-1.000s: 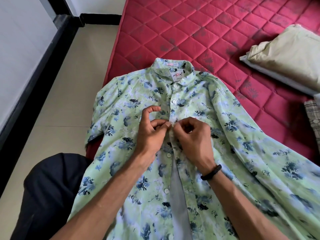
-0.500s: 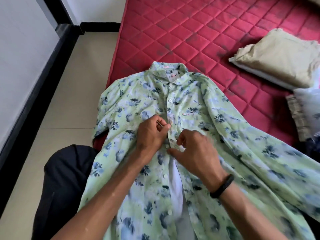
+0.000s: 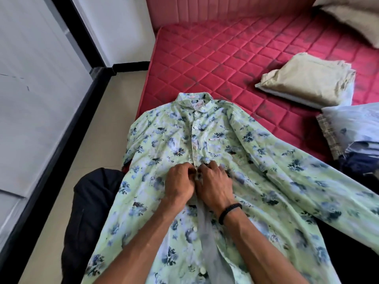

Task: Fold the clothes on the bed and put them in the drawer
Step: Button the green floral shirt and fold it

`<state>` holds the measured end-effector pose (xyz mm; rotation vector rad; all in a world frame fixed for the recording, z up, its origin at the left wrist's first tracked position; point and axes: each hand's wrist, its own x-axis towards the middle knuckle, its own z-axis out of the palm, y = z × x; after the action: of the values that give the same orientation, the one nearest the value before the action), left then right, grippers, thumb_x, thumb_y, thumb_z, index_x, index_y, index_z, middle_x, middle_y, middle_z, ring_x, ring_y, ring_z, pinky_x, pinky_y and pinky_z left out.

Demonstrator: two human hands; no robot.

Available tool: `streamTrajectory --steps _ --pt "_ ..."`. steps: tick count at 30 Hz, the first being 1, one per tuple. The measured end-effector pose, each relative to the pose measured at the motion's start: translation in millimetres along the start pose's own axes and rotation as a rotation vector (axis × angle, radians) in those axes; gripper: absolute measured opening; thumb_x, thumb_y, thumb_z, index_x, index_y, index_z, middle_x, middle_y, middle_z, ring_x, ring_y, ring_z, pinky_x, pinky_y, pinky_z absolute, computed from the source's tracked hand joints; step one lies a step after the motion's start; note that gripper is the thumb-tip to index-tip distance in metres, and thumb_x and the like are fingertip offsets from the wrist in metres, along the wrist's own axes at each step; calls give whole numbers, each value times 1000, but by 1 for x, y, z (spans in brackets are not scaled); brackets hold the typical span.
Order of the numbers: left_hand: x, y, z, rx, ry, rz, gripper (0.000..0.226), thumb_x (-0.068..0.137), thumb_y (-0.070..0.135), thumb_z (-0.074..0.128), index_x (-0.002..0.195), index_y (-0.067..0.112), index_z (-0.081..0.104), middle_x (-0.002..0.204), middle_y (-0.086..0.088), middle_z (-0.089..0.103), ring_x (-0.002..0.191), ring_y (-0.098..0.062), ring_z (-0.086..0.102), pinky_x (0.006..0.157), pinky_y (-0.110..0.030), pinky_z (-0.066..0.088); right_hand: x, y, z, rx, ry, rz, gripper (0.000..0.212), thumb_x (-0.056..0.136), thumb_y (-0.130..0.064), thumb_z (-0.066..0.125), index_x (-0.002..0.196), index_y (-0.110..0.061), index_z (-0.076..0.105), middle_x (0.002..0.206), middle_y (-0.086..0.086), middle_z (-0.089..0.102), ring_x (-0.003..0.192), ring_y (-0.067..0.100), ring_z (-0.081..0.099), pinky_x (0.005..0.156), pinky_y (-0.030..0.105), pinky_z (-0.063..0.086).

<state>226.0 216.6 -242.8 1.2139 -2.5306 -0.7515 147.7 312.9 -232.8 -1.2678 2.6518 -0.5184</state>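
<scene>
**Hands a button lower on the floral shirt**

The green floral shirt lies face up on the red mattress, collar toward the headboard, its right-hand sleeve stretched out across the bed. Both hands sit together on the front placket, knuckles touching. The left hand has its fingers curled in on the button edge, and the right hand, with a black wristband just behind it, pinches the opposite edge. The fingertips are tucked under and somewhat blurred, so whether a button is actually between them cannot be told.

Compared with a second ago, the hands have come down the placket: then they worked near chest height, now they are at the waist, and the stretch above them looks closed. Below the hands the front still gapes. The view has also tilted up, bringing in the headboard.

A folded beige garment lies well apart on the mattress, and a pile of other clothes sits at the right edge.
</scene>
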Motion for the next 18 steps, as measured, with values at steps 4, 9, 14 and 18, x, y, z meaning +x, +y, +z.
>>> streamTrajectory --steps 4,9,14,18 --pt "15 0 -16 -442 -168 -345 16 86 7 78 85 22 82 81 2 78 75 -16 73 77 -34 64 3 -10 -5 -51 -6 56 9 92 -13 61 100 -9 63 106 15 60 91 38 63 61 36 38" --pt "-1 2 -23 -817 -146 -470 12 88 -1 75 95 8 80 84 -9 78 67 -16 68 60 -26 59 -9 -6 -4 -11 112 -33 6 80 -7 68 82 -12 67 81 9 65 65 33 63 51 31 35" --pt "8 -9 -11 -593 -100 -274 12 84 10 82 95 14 80 80 6 74 67 1 65 59 -11 52 -4 24 -24 837 14 314 17 94 -29 74 85 -15 73 63 -4 65 49 8 48 47 23 38" --pt "5 -11 -6 -484 -119 -131 14 79 17 88 89 18 78 72 17 69 58 10 62 56 -9 50 3 27 -18 1047 -78 400 11 91 -30 78 88 -20 76 84 21 72 68 22 60 65 46 53"
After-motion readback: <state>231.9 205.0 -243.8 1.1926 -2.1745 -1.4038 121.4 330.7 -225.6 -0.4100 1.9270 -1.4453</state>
